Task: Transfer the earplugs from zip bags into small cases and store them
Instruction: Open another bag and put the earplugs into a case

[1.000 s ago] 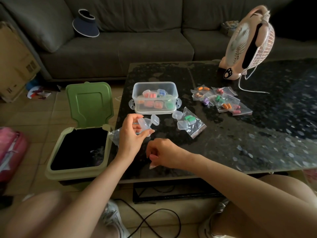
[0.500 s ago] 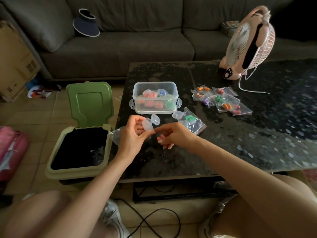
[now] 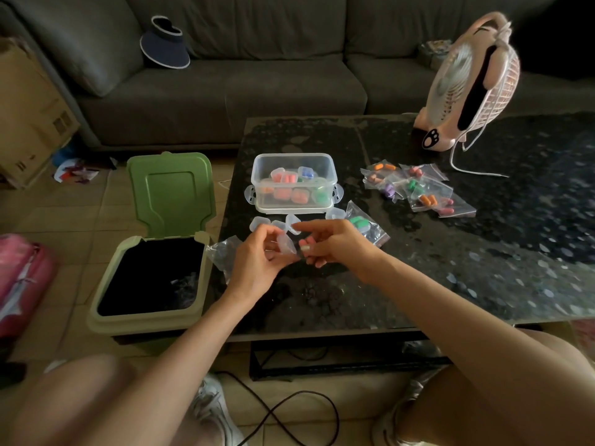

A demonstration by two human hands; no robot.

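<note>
My left hand [image 3: 257, 262] holds a small clear case [image 3: 286, 244] with its lid up, and an empty zip bag [image 3: 222, 252] hangs from under the same hand. My right hand [image 3: 335, 246] pinches pink earplugs [image 3: 305, 245] right beside the case's opening. A clear storage box [image 3: 293, 183] behind my hands holds several filled cases. Empty clear cases [image 3: 259, 222] lie in front of the box. A zip bag with green earplugs [image 3: 360, 224] lies just right of my hands. Several more zip bags [image 3: 418, 189] with coloured earplugs lie further right.
All of this is on a dark speckled table [image 3: 450, 252]. A green bin [image 3: 151, 278] with its lid up stands at the table's left edge. A pink fan [image 3: 473, 82] and its white cord stand at the back right. A grey sofa [image 3: 225, 75] runs behind.
My right hand rose from the table's front edge and moved up to the case, now showing pink earplugs in its fingers. My left hand stayed, tilting the case toward it.
</note>
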